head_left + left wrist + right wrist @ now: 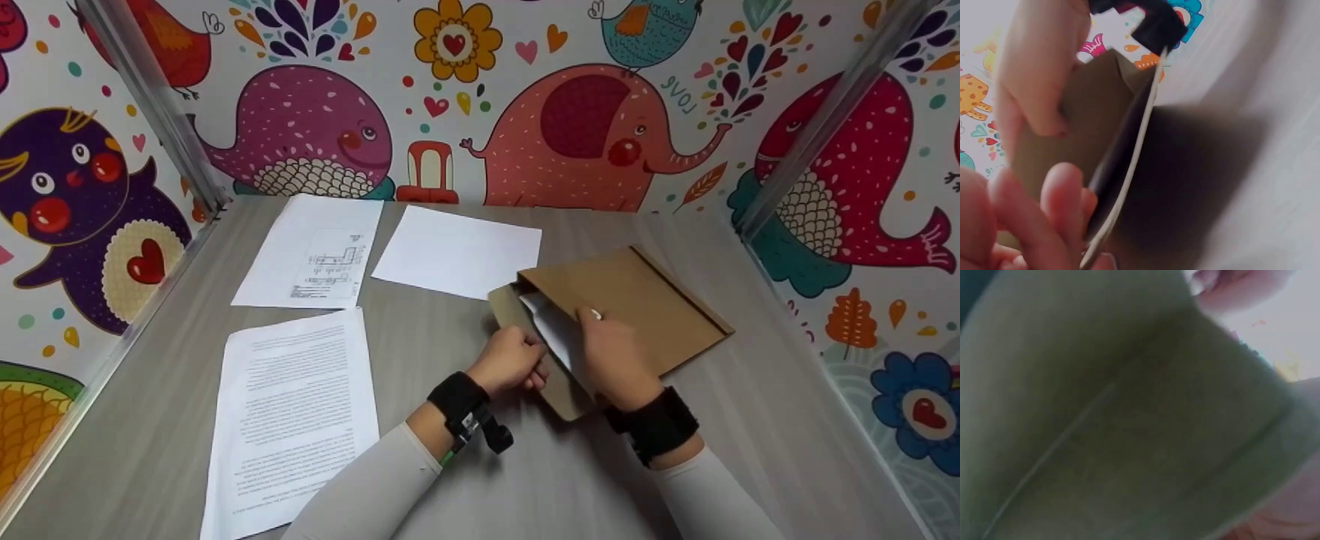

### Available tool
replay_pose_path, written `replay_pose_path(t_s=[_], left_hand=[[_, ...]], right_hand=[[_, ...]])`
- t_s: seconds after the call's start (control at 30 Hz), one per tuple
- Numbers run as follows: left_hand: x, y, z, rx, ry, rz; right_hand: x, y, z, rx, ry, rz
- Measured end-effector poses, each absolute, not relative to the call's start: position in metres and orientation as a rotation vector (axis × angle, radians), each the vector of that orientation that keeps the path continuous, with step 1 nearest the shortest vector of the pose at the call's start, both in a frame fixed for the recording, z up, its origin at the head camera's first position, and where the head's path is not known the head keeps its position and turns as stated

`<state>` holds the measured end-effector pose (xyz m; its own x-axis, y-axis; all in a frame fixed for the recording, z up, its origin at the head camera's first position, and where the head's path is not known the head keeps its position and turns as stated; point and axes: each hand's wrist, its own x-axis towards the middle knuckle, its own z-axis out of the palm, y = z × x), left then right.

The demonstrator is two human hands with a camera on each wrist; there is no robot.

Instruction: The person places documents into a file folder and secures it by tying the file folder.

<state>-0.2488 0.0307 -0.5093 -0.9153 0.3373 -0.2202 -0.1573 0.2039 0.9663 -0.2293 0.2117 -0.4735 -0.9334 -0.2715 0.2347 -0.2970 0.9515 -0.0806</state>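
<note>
A brown paper file envelope lies at a slant on the right half of the table, its mouth facing the hands. White paper shows inside the opening. My left hand pinches the edge of the envelope's flap, with fingers on one face and the thumb tip on the other in the left wrist view. My right hand grips the envelope's front panel by the opening, its fingertips partly hidden. A small white bit shows at its fingers. In the right wrist view the brown panel fills most of the picture.
A sheet with a line drawing lies at the back left, a blank white sheet beside it. Closer in on the left are stacked text pages. Cartoon-printed walls enclose the table's back and sides.
</note>
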Motion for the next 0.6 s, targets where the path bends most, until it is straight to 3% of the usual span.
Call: replay_pose_path(t_s=[0.6], left_hand=[[-0.259, 0.01, -0.49, 0.113, 2.312, 1.647]], right_hand=[[-0.265, 0.277, -0.475, 0.015, -3.219, 0.437]])
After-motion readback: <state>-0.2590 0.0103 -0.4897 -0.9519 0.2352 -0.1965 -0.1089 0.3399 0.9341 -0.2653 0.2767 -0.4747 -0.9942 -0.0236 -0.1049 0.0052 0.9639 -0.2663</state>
